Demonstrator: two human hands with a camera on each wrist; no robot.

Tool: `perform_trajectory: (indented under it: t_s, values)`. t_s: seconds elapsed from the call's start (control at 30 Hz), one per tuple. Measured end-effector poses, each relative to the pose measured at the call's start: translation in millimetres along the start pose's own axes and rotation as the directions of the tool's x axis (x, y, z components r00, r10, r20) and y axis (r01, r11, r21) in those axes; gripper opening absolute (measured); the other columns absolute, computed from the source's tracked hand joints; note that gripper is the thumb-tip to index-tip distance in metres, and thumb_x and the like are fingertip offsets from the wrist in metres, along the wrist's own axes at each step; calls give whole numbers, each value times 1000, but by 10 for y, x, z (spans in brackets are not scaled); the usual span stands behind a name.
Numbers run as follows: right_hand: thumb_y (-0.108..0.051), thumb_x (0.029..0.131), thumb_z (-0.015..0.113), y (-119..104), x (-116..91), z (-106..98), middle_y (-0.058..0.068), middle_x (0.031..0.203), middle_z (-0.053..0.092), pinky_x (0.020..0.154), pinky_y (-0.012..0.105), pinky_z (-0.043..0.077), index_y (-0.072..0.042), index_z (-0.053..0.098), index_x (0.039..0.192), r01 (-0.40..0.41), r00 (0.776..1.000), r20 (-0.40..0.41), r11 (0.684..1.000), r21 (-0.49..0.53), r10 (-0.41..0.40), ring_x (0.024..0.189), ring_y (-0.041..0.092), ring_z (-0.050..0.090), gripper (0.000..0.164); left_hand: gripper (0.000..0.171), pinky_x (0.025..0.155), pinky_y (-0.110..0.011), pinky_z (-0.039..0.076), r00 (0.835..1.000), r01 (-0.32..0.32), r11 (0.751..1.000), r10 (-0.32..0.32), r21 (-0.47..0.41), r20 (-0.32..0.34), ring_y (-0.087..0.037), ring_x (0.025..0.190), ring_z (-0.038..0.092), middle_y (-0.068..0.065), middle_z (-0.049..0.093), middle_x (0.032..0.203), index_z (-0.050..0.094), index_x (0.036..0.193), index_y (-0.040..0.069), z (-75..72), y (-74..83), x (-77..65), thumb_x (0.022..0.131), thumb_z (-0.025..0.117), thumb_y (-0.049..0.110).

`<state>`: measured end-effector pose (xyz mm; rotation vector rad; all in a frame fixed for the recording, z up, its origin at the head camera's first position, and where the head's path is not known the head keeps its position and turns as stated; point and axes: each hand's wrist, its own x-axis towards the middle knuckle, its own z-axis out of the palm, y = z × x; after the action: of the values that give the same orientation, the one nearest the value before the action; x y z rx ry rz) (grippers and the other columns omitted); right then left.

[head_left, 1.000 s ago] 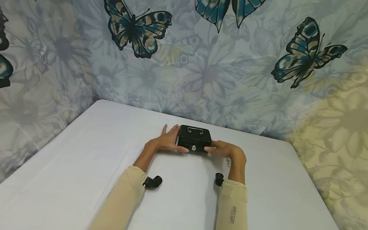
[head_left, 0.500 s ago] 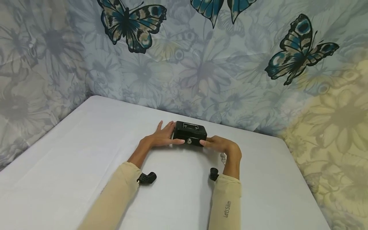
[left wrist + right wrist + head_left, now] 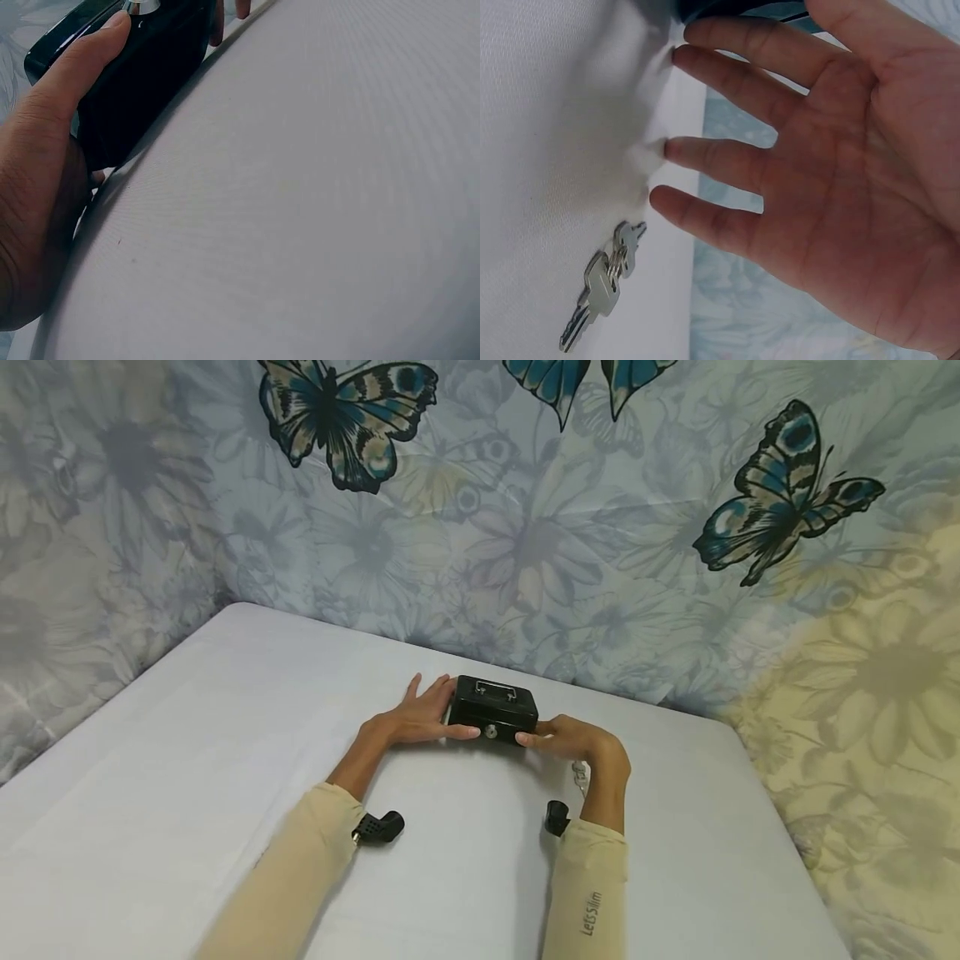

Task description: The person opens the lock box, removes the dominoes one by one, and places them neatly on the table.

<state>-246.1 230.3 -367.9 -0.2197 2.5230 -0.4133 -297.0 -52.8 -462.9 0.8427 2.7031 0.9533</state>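
A small black cash box (image 3: 497,700) with a wire handle on its lid and a round silver lock (image 3: 491,732) in front stands on the white table. My left hand (image 3: 420,714) lies along its left side, fingers straight and spread, thumb (image 3: 86,64) stretched over the front face beside the lock. At the other end, my right hand (image 3: 573,739) has its thumb on the front right corner. In the right wrist view its fingers (image 3: 727,79) are spread out straight, the index finger right at the box. Several silver keys (image 3: 600,285) lie together just below that hand.
The white table (image 3: 450,877) runs back to a wall covering (image 3: 525,568) printed with flowers and butterflies, close behind the box. A black wrist camera (image 3: 381,828) sits at the left sleeve, another black camera (image 3: 557,817) at the right one.
The head view has shifted a little, so everything sits slightly further left and higher. Both hands stay at the box's ends; the right thumb has slid slightly on the front corner.
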Motion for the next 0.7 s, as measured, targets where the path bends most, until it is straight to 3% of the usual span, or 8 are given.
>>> perform_trajectory:
  t_s: [0.23, 0.33, 0.5, 0.7]
  values:
    - [-53, 97, 68, -4, 0, -42, 22, 163, 43, 120, 65, 39, -11, 53, 154, 19, 1000, -23, 998, -53, -20, 151, 45, 41, 72, 127, 132, -58, -14, 1000, 26, 999, -27, 30, 15, -25, 167, 5, -7, 19, 177, 13, 169, 15, 11, 24, 45, 78, 48, 96]
    - [-51, 98, 69, -24, 34, -43, 21, 163, 45, 122, 65, 37, -12, 54, 153, 29, 999, -26, 998, -55, -31, 151, 44, 41, 70, 129, 132, -58, -14, 999, 41, 998, -42, 39, 21, -25, 167, 4, -8, 17, 177, 11, 169, 14, -3, 13, 27, 77, 48, 97]
    - [-49, 98, 69, -14, 55, -21, 19, 162, 48, 122, 64, 37, -9, 53, 153, 35, 999, -16, 998, -45, -36, 152, 43, 42, 70, 121, 132, -59, -12, 999, 38, 998, -39, 49, 30, -28, 167, 4, -11, 16, 177, 10, 169, 10, -4, 40, -9, 84, 55, 84]
    - [-48, 98, 70, -4, 27, 0, 20, 161, 48, 121, 64, 38, -7, 54, 153, 40, 999, -16, 997, -62, -41, 151, 43, 43, 71, 126, 132, -58, -14, 997, 52, 996, -57, 77, 59, -27, 167, 1, -11, 10, 178, 5, 169, 9, -2, 53, -4, 83, 53, 87]
